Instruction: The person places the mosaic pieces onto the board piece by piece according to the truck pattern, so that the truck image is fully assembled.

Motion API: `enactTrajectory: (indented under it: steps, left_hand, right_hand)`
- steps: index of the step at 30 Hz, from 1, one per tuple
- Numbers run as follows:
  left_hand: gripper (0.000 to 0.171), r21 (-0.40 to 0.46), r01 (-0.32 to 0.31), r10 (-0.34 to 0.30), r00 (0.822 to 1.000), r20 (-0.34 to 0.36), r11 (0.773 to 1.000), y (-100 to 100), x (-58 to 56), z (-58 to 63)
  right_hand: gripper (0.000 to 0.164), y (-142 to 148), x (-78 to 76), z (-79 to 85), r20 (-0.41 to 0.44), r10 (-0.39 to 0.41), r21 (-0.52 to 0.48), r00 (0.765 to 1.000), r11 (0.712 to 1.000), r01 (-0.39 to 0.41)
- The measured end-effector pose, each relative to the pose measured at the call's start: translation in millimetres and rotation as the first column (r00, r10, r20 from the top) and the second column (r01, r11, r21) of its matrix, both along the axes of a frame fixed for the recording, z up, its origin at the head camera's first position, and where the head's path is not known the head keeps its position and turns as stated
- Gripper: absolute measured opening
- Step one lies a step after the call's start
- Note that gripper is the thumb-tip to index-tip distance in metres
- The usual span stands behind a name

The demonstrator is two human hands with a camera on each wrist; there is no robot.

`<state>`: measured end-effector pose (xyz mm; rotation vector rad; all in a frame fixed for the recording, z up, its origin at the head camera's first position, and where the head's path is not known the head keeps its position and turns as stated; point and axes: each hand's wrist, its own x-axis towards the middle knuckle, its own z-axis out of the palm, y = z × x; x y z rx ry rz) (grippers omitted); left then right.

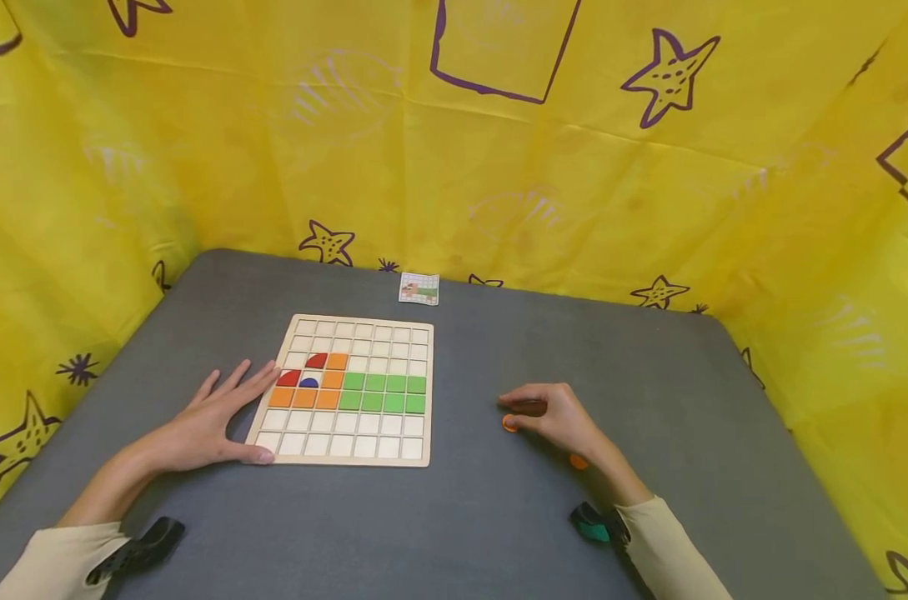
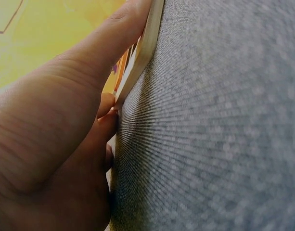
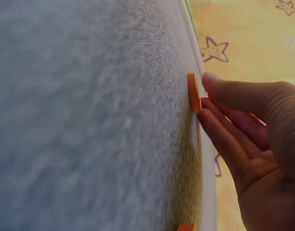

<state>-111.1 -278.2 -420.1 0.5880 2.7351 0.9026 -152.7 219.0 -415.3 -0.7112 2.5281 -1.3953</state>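
A square wooden grid board [image 1: 338, 422] lies on the table, with orange, green, red and blue tiles in its middle rows. My left hand [image 1: 213, 421] rests at its left side, fingers straight along the edge and thumb at the near corner. In the left wrist view the thumb [image 2: 121, 24] lies against the board's pale rim [image 2: 147, 43]. To the board's right, my right hand [image 1: 554, 412] pinches a small orange tile [image 1: 509, 423] with curved fingers. The right wrist view shows this orange tile [image 3: 193, 92] low at the table surface, between thumb and fingertips.
Another orange tile [image 1: 578, 461] lies under the right wrist. Something green [image 1: 593, 532] shows beside the black wrist strap [image 1: 584, 515]. A small picture card [image 1: 419, 289] lies at the table's far edge. Yellow patterned cloth [image 1: 454, 167] hangs round the grey table [image 1: 393, 533].
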Motion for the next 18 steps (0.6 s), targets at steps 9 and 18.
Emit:
enactTrajectory:
  steps: [9,18]
  left_hand:
    - [0.115,-0.01,-0.003,0.003,1.0,-0.004,1.0,-2.2,0.0,-3.9]
    - [0.115,0.0,0.005,-0.005,1.0,-0.015,1.0,-2.5,-1.3,-4.0]
  right_hand:
    - [0.039,9.6,3.2,-4.0,-0.014,0.07,0.04,0.997,0.997,-0.069]
    - [0.038,10.8,3.6,-3.4,-0.054,0.112,0.059,0.992,0.992,-0.109]
